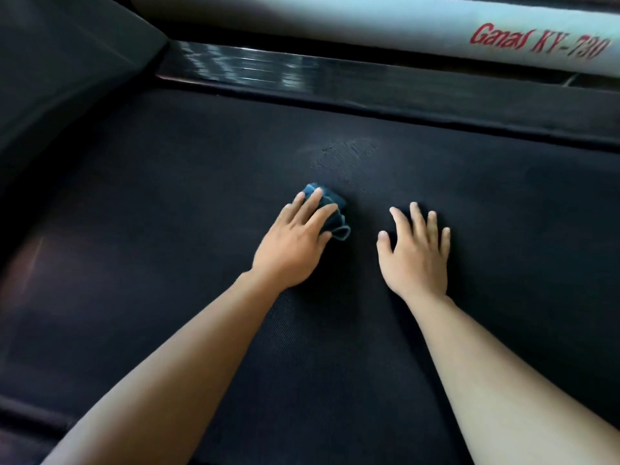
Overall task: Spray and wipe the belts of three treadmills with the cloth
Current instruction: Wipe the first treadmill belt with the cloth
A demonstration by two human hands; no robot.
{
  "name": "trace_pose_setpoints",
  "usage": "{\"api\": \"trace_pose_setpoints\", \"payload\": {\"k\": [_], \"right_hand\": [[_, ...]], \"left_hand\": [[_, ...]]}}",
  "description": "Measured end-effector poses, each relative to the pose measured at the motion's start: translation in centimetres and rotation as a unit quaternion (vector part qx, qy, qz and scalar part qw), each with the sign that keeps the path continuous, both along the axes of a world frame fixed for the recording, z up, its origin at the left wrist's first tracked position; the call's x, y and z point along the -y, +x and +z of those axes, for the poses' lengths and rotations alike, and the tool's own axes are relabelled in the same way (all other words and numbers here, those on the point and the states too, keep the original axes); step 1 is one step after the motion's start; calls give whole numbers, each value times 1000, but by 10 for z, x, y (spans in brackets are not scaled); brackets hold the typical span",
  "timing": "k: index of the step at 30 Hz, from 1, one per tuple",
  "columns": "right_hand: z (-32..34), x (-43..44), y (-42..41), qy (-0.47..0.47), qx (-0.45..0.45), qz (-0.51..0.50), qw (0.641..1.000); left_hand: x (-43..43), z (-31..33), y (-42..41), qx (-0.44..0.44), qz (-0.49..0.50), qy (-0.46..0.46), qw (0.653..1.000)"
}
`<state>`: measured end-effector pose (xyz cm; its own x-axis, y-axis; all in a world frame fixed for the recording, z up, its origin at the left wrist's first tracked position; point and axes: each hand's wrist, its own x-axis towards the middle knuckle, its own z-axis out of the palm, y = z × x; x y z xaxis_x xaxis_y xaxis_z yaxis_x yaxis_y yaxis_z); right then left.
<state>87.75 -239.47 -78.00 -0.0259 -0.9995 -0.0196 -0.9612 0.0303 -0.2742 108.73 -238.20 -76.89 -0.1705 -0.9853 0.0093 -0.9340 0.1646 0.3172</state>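
A black treadmill belt (201,182) fills most of the view. My left hand (295,243) presses a bunched blue cloth (333,209) flat onto the middle of the belt, fingers spread over it. My right hand (416,253) lies flat on the belt just to the right of the cloth, fingers apart and holding nothing. A faint damp, streaky patch (345,156) shows on the belt just beyond the cloth. No spray bottle is in view.
A glossy black side rail (302,70) borders the belt on the far side. Beyond it runs a white frame bar (335,25) with red lettering. The dark motor cover (67,78) rises at the upper left.
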Motion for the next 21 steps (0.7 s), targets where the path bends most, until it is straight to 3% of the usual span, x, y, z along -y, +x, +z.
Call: {"api": "trace_pose_setpoints", "payload": {"k": [5,11,16,21], "right_hand": [[-2,-1,2,-19,-11,-8,1000],[-4,2,4,-13,-20,-15,1000],[-4,2,4,-18,-16,-18,1000],[-5,2,3,-8,-18,-28,999]], "left_hand": [[-14,-3,59,12,99,7,995],[59,1,85,-11,227,20,974],[112,5,15,20,147,19,989],[68,-6,-47,25,-3,-21,999]]}}
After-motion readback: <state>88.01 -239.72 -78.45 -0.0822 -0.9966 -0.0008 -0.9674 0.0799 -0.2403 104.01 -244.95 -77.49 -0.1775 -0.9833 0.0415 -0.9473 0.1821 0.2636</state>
